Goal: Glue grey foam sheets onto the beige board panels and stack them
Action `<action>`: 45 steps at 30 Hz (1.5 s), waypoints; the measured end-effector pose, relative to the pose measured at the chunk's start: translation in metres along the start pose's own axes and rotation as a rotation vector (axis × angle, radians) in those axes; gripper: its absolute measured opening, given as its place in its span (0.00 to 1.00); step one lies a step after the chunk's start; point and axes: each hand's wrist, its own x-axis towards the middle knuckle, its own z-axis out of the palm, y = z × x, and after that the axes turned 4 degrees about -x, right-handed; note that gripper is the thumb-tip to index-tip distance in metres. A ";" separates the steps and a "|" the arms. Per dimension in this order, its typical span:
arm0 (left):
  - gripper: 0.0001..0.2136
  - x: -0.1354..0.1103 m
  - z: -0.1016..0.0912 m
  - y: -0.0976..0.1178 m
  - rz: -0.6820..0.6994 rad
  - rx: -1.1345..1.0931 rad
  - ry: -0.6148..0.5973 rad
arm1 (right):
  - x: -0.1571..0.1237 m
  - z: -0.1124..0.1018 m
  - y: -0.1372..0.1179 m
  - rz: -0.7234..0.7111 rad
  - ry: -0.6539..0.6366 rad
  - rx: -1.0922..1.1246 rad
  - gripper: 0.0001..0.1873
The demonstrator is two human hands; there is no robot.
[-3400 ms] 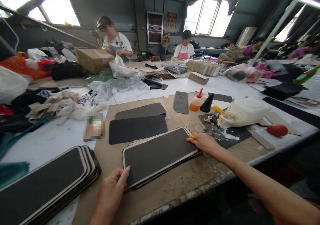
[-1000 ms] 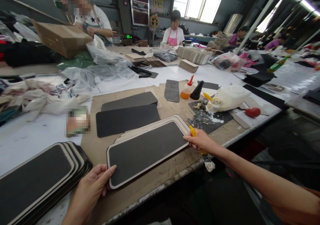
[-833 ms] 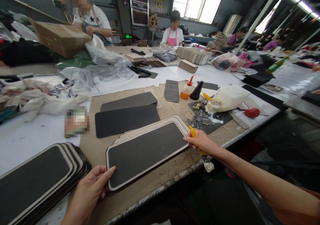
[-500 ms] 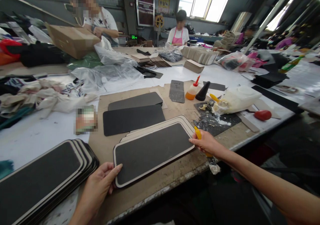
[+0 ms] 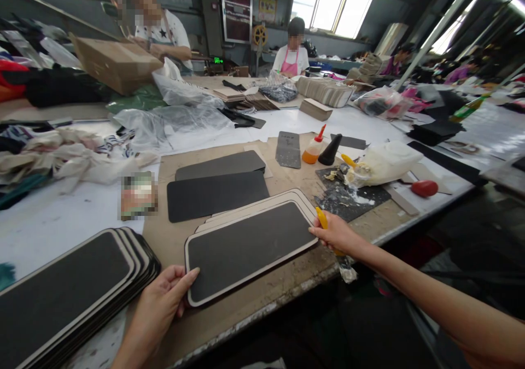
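Observation:
A long black panel with a pale border lies on top of a small stack of like panels near the table's front edge. My left hand grips its near left end, thumb on top. My right hand holds its far right end and also clasps a yellow-handled brush. Two plain black sheets lie just behind the stack on brown cardboard.
A fanned pile of finished panels sits at the left front. Right of the stack are a glue-smeared black mat, an orange glue bottle, a black cone, a plastic jug and a red object. Two people work at the far side.
Since the oldest frame the top panel has been lifted off the stack and shifted toward the front edge; over the last second both hands and panel have barely moved.

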 end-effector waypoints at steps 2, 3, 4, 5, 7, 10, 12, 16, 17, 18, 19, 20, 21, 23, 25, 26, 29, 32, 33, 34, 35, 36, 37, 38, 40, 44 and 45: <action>0.24 0.001 0.000 -0.001 0.012 -0.006 -0.004 | -0.001 0.000 -0.001 -0.012 0.012 -0.036 0.07; 0.24 0.001 -0.001 -0.002 0.019 -0.009 -0.005 | -0.001 0.000 0.000 -0.023 0.019 -0.056 0.07; 0.24 0.002 -0.001 -0.003 0.025 -0.012 -0.008 | 0.000 0.000 0.000 -0.034 0.027 -0.075 0.07; 0.23 0.003 -0.002 -0.004 0.028 -0.013 -0.011 | 0.000 0.000 0.001 -0.044 0.035 -0.089 0.07; 0.24 0.003 -0.003 -0.005 0.025 -0.012 -0.013 | 0.002 0.001 0.002 -0.062 0.048 -0.105 0.07; 0.25 0.002 -0.003 -0.004 0.016 -0.021 -0.004 | 0.002 0.001 0.003 -0.090 0.051 -0.121 0.07; 0.25 0.002 -0.002 -0.004 0.020 -0.026 0.000 | 0.002 0.000 0.003 -0.102 0.050 -0.129 0.07; 0.24 0.003 -0.004 -0.006 0.032 -0.005 -0.015 | 0.001 -0.001 0.001 -0.099 0.059 -0.132 0.07; 0.24 0.003 -0.004 -0.007 0.031 -0.001 -0.019 | 0.001 -0.001 0.001 -0.101 0.064 -0.124 0.07; 0.24 0.004 -0.004 -0.008 0.030 0.001 -0.020 | 0.001 -0.001 0.001 -0.104 0.068 -0.111 0.07; 0.24 0.004 -0.004 -0.008 0.031 0.001 -0.019 | 0.001 0.000 0.002 -0.106 0.070 -0.088 0.07; 0.24 0.004 -0.004 -0.008 0.034 -0.001 -0.019 | 0.000 0.000 0.003 -0.101 0.068 -0.050 0.08; 0.24 0.004 -0.004 -0.008 0.037 -0.004 -0.016 | 0.000 0.001 0.005 -0.084 0.060 0.002 0.08; 0.24 0.004 -0.002 -0.006 0.036 -0.014 -0.010 | -0.002 0.001 0.008 -0.040 0.026 0.146 0.10; 0.24 0.003 -0.001 -0.004 0.036 -0.026 -0.012 | -0.005 0.000 0.010 -0.002 -0.017 0.284 0.12; 0.24 0.002 -0.001 -0.003 0.036 -0.032 -0.014 | -0.005 -0.001 0.010 0.012 -0.043 0.329 0.13; 0.24 0.000 0.000 -0.001 0.030 -0.039 -0.010 | -0.007 -0.005 0.008 0.057 -0.156 0.369 0.14; 0.25 -0.001 0.000 0.000 0.022 -0.033 0.001 | -0.007 -0.006 0.004 0.125 -0.246 0.381 0.15; 0.25 0.000 0.000 -0.001 0.018 -0.029 0.001 | -0.006 -0.005 0.002 0.144 -0.251 0.387 0.15; 0.25 0.000 -0.001 -0.001 0.015 -0.024 -0.001 | -0.006 -0.005 0.001 0.159 -0.245 0.391 0.15; 0.25 0.001 -0.001 -0.002 0.013 -0.020 -0.004 | -0.006 -0.004 0.000 0.169 -0.236 0.393 0.14; 0.25 0.001 -0.001 -0.003 0.013 -0.015 -0.006 | -0.005 -0.003 -0.001 0.175 -0.225 0.394 0.14; 0.24 0.001 -0.002 -0.003 0.017 -0.010 -0.007 | -0.005 -0.002 -0.001 0.180 -0.214 0.395 0.13; 0.24 0.001 -0.002 -0.003 0.022 -0.006 -0.008 | -0.005 -0.002 -0.002 0.181 -0.205 0.398 0.13; 0.24 0.001 -0.001 -0.002 0.028 -0.003 -0.003 | -0.006 -0.001 -0.002 0.175 -0.203 0.402 0.13; 0.25 -0.001 0.000 0.002 0.008 -0.004 0.013 | -0.007 -0.001 -0.004 0.146 -0.200 0.390 0.13; 0.25 -0.002 0.001 0.003 0.005 -0.003 0.017 | -0.007 -0.002 -0.004 0.139 -0.199 0.381 0.13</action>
